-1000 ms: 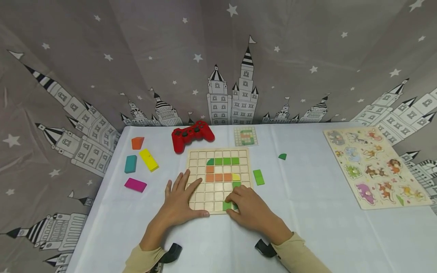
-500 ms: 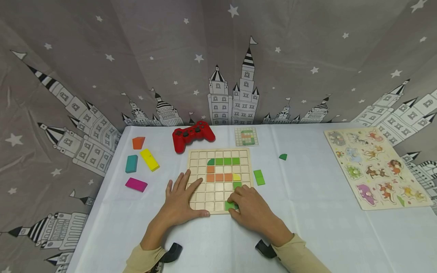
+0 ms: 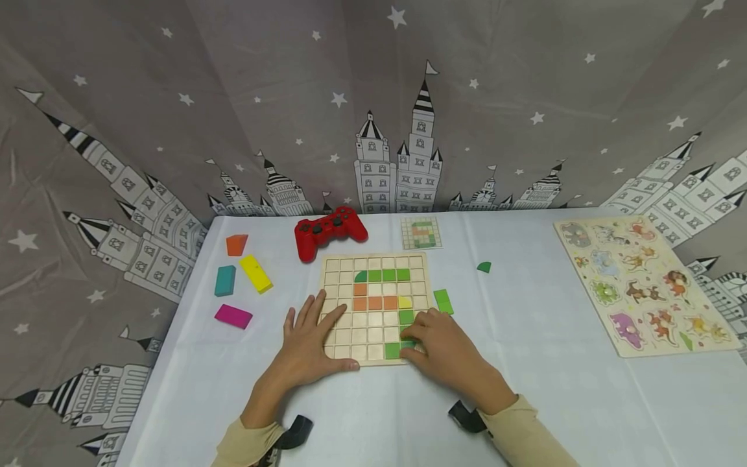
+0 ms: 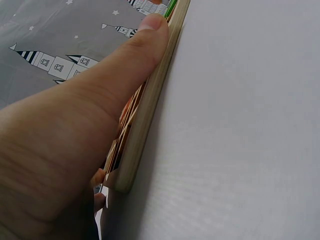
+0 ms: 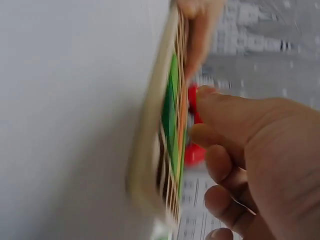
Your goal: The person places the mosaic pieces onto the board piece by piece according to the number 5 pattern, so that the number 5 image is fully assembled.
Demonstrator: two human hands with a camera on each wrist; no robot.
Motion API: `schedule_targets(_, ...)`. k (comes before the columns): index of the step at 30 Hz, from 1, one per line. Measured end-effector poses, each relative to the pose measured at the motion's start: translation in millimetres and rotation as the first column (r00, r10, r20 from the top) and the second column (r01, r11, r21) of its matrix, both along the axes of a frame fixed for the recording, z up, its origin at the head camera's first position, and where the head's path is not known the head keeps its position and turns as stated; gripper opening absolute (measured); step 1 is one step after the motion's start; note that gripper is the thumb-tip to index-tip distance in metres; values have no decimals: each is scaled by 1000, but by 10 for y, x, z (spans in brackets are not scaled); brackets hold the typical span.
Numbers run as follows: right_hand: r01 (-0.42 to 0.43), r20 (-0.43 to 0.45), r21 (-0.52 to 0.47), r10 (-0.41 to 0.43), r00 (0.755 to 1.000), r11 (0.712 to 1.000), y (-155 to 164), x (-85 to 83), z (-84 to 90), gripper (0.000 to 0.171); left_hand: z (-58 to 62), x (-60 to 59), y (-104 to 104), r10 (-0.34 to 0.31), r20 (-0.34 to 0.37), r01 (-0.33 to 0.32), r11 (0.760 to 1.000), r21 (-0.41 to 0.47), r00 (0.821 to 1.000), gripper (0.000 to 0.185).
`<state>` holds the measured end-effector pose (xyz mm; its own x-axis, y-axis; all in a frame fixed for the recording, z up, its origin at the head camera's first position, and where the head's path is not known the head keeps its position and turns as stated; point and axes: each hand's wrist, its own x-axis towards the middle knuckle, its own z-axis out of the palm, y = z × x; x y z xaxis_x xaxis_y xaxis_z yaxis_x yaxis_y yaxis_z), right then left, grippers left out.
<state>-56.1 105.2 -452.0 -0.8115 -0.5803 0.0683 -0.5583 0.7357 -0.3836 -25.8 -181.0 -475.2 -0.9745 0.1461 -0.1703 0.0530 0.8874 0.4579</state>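
Observation:
A wooden grid board [image 3: 359, 337] lies before me. My left hand [image 3: 312, 347] is spread over its left edge, thumb along the near edge [image 4: 145, 135]. Close over its lower right corner is my right hand [image 3: 448, 353], fingers bent. In the right wrist view, its thumb and fingertips show nothing between them. Beneath sit a green square tile [image 3: 392, 351] and a dark green tile [image 5: 166, 112], partly hidden in the head view. Further up are a green row [image 3: 389, 275], orange tiles [image 3: 375, 303], and a yellow tile [image 3: 404, 302].
Loose green tiles [image 3: 443, 301] and a dark green quarter-round tile [image 3: 484, 266] lie right of the board. Behind it are a pattern card [image 3: 421, 233] and a red game controller [image 3: 329, 231]. Coloured blocks [image 3: 233, 316] lie left; an animal puzzle board [image 3: 642, 285] is far right.
My right hand has shifted right and slightly away from me, uncovering more of the green tiles at the board's lower right. My left hand stays in place.

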Motion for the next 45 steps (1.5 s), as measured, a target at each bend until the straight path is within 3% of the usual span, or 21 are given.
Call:
schedule_targets(4,160,-3,-38,-160,987,986,238,-157,-42,31,-12,-5,12,-4,3,4,1000,3,1000,111)
schedule_targets(8,341,51,-37,-339,940,939,417,-283,-126,41,-36,-7,8,-4,3,4,1000,-5,1000,111)
schedule_targets(13,429,143,-23,-421,896,903,453,-357,-186,52,-43,-8,-3,-3,2,3,1000,-8,1000,112)
schedule_targets(17,450,153,-6,-444,883,893,411,-376,-196,51,-31,-11,-7,-1,0,1,1000,2,1000,111)
schedule_targets(22,461,141,-9,-456,879,887,455,-372,-175,36,-16,-16,-5,-2,-13,2,1000,3,1000,110)
schedule_targets(27,471,108,7,-469,877,882,505,-359,-160,36,-3,-10,-8,-12,-18,12,1000,-1,1000,110)
schedule_targets(35,440,65,13,-440,896,898,509,-353,-159,33,15,57,-78,-45,-9,45,997,58,999,114)
schedule_targets(42,430,69,-42,-427,902,902,402,-305,-54,34,24,41,-68,-56,-24,57,997,46,998,113)
schedule_targets(45,376,55,-78,-372,927,923,269,-234,-12,31,22,27,-60,-59,-29,61,997,45,998,112)
